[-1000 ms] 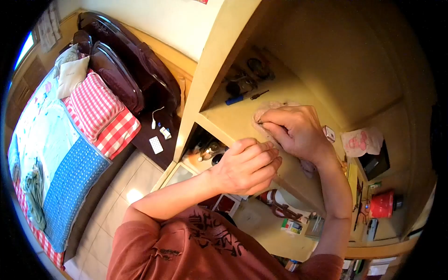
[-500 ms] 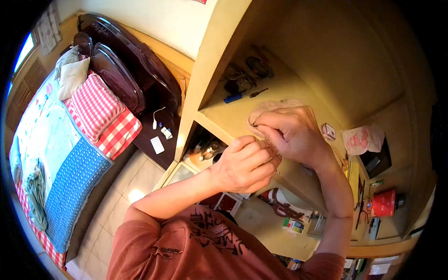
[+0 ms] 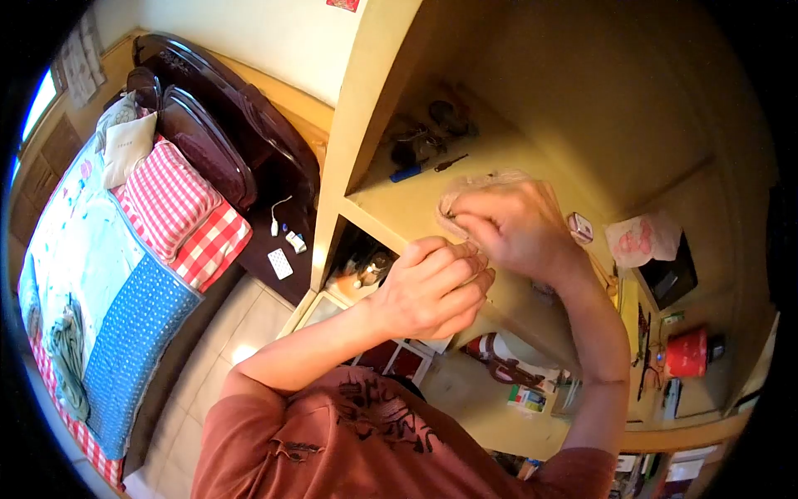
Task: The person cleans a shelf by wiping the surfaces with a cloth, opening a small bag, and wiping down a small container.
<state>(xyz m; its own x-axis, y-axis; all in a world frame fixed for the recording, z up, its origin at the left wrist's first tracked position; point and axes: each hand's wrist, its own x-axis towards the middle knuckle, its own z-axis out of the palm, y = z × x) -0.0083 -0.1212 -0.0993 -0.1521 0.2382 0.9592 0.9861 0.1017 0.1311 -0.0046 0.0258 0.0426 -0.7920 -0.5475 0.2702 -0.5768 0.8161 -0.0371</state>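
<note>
My left hand [image 3: 436, 291] is closed, its fingers curled in; whatever they hold is hidden. Right beside it, my right hand [image 3: 515, 229] pinches thumb to forefinger, slightly blurred. A thin, pale pinkish-beige piece of see-through material [image 3: 453, 198] bunches around the right hand's fingers and shows above the knuckles; I cannot tell whether it is plastic or fabric. Both hands are raised in front of a yellowish shelf unit, fingertips close together. Behind them on the shelf lie a blue-handled tool [image 3: 406, 174] and a small dark screwdriver-like tool [image 3: 451, 163].
The shelf edge [image 3: 378, 220] runs just behind my hands. A pink printed plastic bag [image 3: 644, 239], a small tin [image 3: 580, 228] and a red container [image 3: 686, 353] stand to the right. On the left are a bed with a blue dotted cover [image 3: 145, 349] and a dark bedside surface [image 3: 270, 241].
Both hands have shifted slightly left in view, and the right hand tilts a little against the left. The view itself has moved slightly. The pale material stays in the right hand.
</note>
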